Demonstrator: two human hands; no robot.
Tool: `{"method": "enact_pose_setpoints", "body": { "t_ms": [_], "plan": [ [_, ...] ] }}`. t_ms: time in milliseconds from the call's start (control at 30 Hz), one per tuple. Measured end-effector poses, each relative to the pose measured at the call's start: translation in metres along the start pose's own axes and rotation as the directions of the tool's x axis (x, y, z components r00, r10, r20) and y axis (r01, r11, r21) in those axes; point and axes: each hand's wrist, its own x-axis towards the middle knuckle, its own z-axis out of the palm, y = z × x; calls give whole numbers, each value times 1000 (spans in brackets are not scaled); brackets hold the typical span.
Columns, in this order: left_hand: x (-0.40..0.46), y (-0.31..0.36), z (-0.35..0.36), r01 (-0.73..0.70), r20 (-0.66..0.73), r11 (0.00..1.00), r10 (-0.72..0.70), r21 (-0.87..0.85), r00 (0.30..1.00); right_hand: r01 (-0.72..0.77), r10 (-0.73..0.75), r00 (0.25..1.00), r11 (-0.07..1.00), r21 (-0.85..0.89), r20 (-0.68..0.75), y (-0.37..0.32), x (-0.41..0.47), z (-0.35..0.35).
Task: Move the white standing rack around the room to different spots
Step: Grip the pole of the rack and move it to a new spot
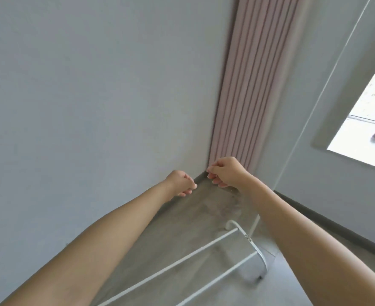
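The white standing rack [204, 255] looks light, stiff (thin tubing); best held by its uprights. Left hand [181, 183] and right hand [224, 172] hang loosely curled, grasping nothing.

Scene is evenly lit by daylight from the bright rectangular window opening [363, 129] at right, which is blown out to white. Soft shadows are cast on the grey concrete-look floor [204, 217]. Straight lines are bowed by wide-angle distortion. Slight motion blur is seen throughout, strongest on the pleated pink curtain [255, 85].
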Motion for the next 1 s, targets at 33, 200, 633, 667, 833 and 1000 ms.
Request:
{"method": "enact_pose_setpoints", "body": {
  "t_ms": [33,200,633,667,833,1000],
  "plan": [
    [22,17,21,-23,47,1000,23,3,999,-15,15,998,1000,5,-65,13,12,-26],
    [102,89,101,-116,233,991,96,71,968,-86,74,957,996,-33,-279,50,54,-131],
    [236,234,251,-177,252,982,155,68,955,-46,95,911,991,129,-401,118,164,-331],
    [242,243,258,-169,228,984,152,53,962,-27,70,922,993,117,-381,117,175,-341],
    [271,281,279,-223,229,975,216,4,949,97,-62,927,992,78,-369,109,230,-371],
    [316,297,298,-232,204,973,226,10,953,287,-158,928,880,377,-338,107,283,-381]
  ]
}}
